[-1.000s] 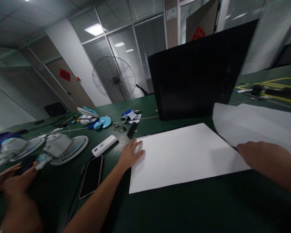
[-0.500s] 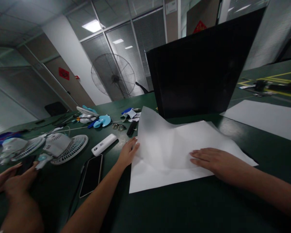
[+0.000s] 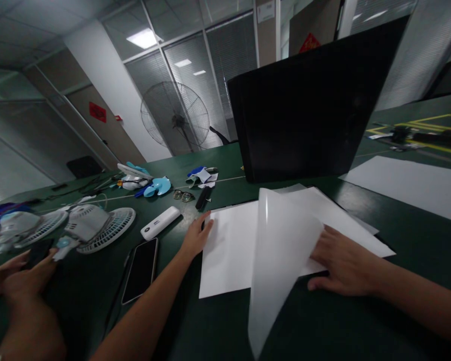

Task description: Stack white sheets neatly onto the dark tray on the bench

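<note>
A large white sheet [image 3: 225,250] lies flat on the dark green table [image 3: 361,326]. My left hand [image 3: 197,234] rests with spread fingers on the sheet's left edge. My right hand [image 3: 340,265] lies on the right part of the sheet and grips a thin translucent sheet [image 3: 281,260]. That thin sheet stands up from the paper and curls toward me, its free end hanging past the white sheet's near edge.
A black board [image 3: 308,105] stands upright behind the paper. To the left lie a phone [image 3: 141,271], a white power bank [image 3: 161,223], glasses [image 3: 184,195], a marker [image 3: 202,198] and small fan parts [image 3: 97,225]. Another person's hands [image 3: 18,281] are at lower left. Another white sheet [image 3: 409,183] lies right.
My right hand brought the thin sheet from the right over the white sheet, pressed it down, and now has it lifted and curled toward me. My left hand stayed put.
</note>
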`<state>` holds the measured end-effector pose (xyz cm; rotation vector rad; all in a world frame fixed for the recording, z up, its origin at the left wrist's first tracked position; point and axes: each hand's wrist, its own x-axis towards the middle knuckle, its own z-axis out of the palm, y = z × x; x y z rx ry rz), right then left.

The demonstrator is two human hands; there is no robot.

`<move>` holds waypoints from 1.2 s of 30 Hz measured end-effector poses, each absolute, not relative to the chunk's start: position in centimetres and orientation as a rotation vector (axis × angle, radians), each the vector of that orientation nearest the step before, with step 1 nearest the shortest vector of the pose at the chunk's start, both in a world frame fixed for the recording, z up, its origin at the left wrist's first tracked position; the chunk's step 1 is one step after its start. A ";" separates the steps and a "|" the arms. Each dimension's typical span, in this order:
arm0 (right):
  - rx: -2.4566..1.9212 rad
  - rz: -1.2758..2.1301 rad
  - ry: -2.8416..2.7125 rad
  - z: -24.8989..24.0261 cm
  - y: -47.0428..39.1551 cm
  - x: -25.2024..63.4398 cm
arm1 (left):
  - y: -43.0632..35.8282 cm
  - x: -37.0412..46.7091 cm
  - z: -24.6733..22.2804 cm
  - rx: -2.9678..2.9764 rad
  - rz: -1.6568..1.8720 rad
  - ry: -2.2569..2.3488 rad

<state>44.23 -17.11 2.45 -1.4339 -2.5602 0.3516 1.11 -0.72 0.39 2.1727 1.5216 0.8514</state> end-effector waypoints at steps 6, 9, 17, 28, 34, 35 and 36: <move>-1.453 0.412 -2.613 2.6 -16.8 42.5 | -1.3 1.5 0.8 2.079 1.187 1.427; -1.427 0.424 -2.647 2.7 -17.0 42.4 | -2.0 1.6 1.4 2.190 1.367 1.308; -1.438 0.427 -2.636 3.1 -17.2 42.3 | -3.6 2.2 2.8 2.464 1.275 0.992; -1.326 0.492 -2.640 2.2 -16.8 42.6 | -5.5 1.5 3.2 2.806 0.958 0.834; -1.300 0.511 -2.634 2.2 -16.7 42.7 | -10.7 5.8 7.2 2.842 0.305 0.520; -1.294 0.519 -2.628 2.3 -16.7 42.7 | -11.0 6.5 7.8 2.819 0.243 0.535; -1.280 0.526 -2.624 2.4 -16.7 42.8 | -11.0 7.0 8.3 2.801 0.189 0.545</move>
